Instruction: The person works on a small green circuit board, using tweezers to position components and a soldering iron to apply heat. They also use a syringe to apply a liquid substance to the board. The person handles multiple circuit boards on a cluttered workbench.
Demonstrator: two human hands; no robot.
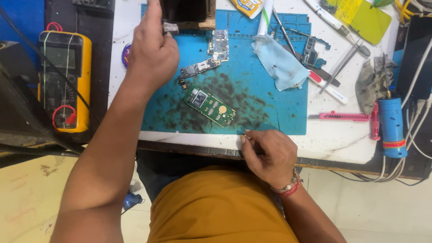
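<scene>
Left hand (153, 54) grips dark device (182, 10); green circuit board (209, 107) lies below it.

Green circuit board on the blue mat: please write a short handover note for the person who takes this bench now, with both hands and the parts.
Left hand: raised at the mat's far edge, fingers closed on a small metal piece under a dark device.
Right hand: at the near mat edge, pinching something thin; what it is cannot be told.
Green board: lying free mid-mat, untouched.
Two more boards lie beyond it, a blue cloth and tweezers to the right, a yellow meter on the left.
Done: boards are out and laid bare. Left: no work on the green board is visible.
</scene>
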